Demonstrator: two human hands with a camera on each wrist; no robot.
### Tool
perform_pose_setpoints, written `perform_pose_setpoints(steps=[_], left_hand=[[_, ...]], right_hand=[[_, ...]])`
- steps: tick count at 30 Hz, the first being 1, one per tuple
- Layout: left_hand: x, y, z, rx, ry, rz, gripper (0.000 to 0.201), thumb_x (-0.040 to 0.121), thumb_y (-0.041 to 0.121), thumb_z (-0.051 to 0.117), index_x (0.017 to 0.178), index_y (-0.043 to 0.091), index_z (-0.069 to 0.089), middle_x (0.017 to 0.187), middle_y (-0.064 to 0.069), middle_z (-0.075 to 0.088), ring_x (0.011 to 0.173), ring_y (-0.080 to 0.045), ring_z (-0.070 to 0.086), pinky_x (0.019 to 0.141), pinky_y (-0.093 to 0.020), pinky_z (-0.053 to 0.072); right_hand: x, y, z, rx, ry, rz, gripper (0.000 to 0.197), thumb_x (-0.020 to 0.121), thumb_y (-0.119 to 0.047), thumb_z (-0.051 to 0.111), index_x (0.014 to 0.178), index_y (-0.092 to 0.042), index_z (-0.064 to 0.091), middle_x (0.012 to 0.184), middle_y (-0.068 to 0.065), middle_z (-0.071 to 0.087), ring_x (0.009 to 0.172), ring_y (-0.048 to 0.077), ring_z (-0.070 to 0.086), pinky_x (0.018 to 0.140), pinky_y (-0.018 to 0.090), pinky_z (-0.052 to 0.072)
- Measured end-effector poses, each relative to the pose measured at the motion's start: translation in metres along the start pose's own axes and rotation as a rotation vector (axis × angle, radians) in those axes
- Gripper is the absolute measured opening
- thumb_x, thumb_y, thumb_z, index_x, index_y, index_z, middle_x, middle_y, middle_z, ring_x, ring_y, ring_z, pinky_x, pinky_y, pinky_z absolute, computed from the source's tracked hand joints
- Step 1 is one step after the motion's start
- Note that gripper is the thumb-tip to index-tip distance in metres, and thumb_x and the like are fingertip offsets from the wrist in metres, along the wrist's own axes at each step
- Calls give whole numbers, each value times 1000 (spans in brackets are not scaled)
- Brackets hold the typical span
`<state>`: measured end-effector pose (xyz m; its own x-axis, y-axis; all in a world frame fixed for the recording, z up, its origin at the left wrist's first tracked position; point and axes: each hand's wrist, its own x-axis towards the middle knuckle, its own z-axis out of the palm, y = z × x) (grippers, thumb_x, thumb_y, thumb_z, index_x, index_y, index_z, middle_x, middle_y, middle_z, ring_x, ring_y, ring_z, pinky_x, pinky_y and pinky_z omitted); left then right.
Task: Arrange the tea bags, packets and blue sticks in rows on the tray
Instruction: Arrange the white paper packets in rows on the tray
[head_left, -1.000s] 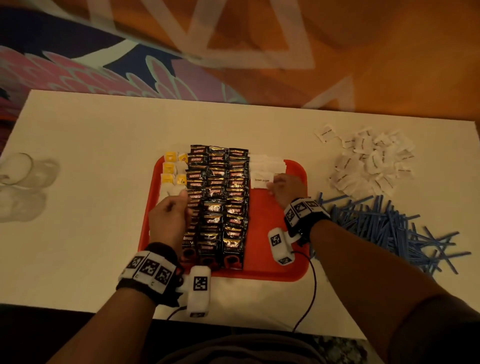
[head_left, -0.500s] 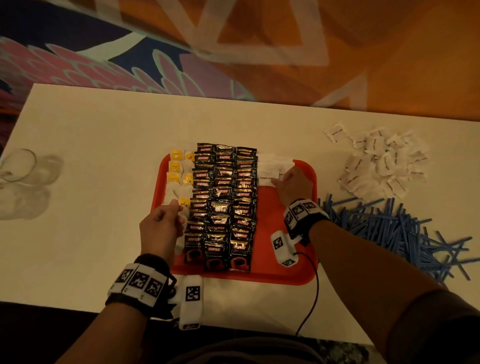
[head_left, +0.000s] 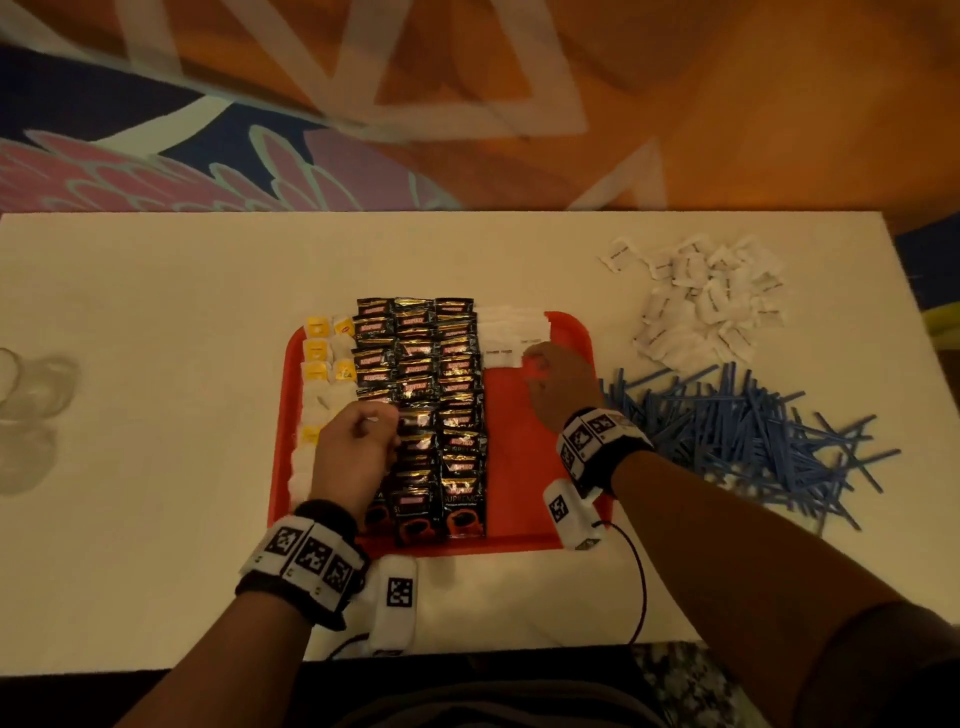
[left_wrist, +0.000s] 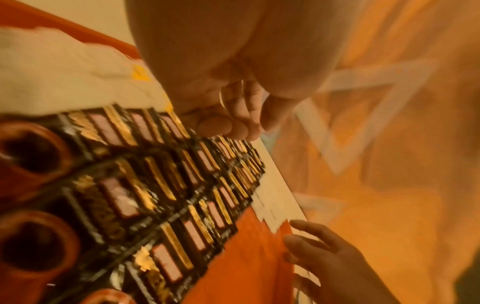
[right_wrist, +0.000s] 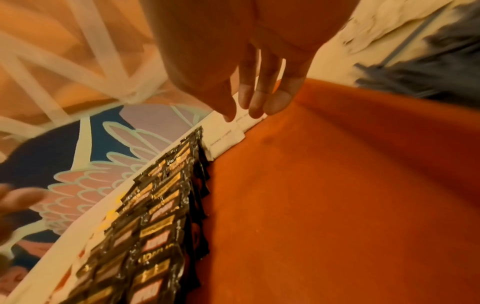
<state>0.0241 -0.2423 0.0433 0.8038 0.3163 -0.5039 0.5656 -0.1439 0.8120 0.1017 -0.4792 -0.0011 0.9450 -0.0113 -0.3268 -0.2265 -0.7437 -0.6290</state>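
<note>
A red tray (head_left: 524, 467) holds a left column of tea bags (head_left: 322, 364) with yellow tags, three columns of black packets (head_left: 441, 395) and a few white packets (head_left: 506, 332) at its far right. My left hand (head_left: 363, 441) hovers over the near black packets with fingers curled into the palm (left_wrist: 228, 123); nothing shows in it. My right hand (head_left: 545, 369) lies at the white packets. Its straight fingertips (right_wrist: 254, 109) touch the nearest white packet (right_wrist: 249, 121) in the row. Blue sticks (head_left: 737, 431) lie in a heap on the table to the tray's right.
A loose pile of white packets (head_left: 701, 301) sits on the white table beyond the blue sticks. Clear glassware (head_left: 31, 384) stands at the far left edge. The tray's right half (right_wrist: 337, 185) is bare red. A patterned carpet lies beyond the table.
My left hand has left the tea bag column and moved right, over the black packets. My right hand stays at the white packets on the tray's far right.
</note>
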Motion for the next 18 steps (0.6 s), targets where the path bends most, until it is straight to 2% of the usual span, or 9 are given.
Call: perform_pose_setpoints(steps=[3,6,9,12,15,17,18], left_hand=[[1,21,41,173,-107,119,10,97,22,60,90,27,65,85,3,66,77,-16,62,69,-30,50],[3,41,90,423,-249,289,5,94,26,63,98,25,66,97,4,66,85,-13,60,75,-27,47],[4,61,152,660,-364,465,24,92,29,67,113,18,64,111,-5,58,94,-18,56,85,-26,42],[3,82,217,883,-477,566,38,94,34,63,127,18,55,129,-9,45,108,-27,53,90,-28,37],[7,98,279,1042,-514,619,45,95,35,62,135,19,49,141,-10,35,120,-32,46,98,-35,40],[13,102,315,1143,-541,639,49,93,32,63,138,22,47,150,-11,27,132,-36,35,105,-43,41],[16,102,330,1207,-559,651,51,93,29,64,140,25,45,155,-11,21,137,-37,28,107,-46,40]], right_hand=[[-28,17,-23,21,1,50,30,94,-13,55,123,-18,55,102,-3,56,90,17,57,75,27,44],[-51,48,-43,44,34,121,27,92,-17,58,119,-20,57,92,-6,59,85,15,58,76,27,46],[-68,80,-65,140,61,188,23,92,-16,57,114,-21,60,85,-7,62,83,18,63,77,32,52],[-81,116,-87,154,50,214,19,94,-18,56,112,-22,59,87,-4,63,79,15,61,76,32,52],[-94,149,-107,156,11,221,15,96,-17,55,109,-24,57,89,-4,62,78,13,59,76,30,50],[-101,168,-119,133,-24,209,17,97,-15,53,112,-18,59,100,-1,63,86,14,59,82,28,51],[-103,177,-123,113,-35,182,18,97,-14,52,113,-16,60,105,-2,62,91,13,58,83,23,50]])
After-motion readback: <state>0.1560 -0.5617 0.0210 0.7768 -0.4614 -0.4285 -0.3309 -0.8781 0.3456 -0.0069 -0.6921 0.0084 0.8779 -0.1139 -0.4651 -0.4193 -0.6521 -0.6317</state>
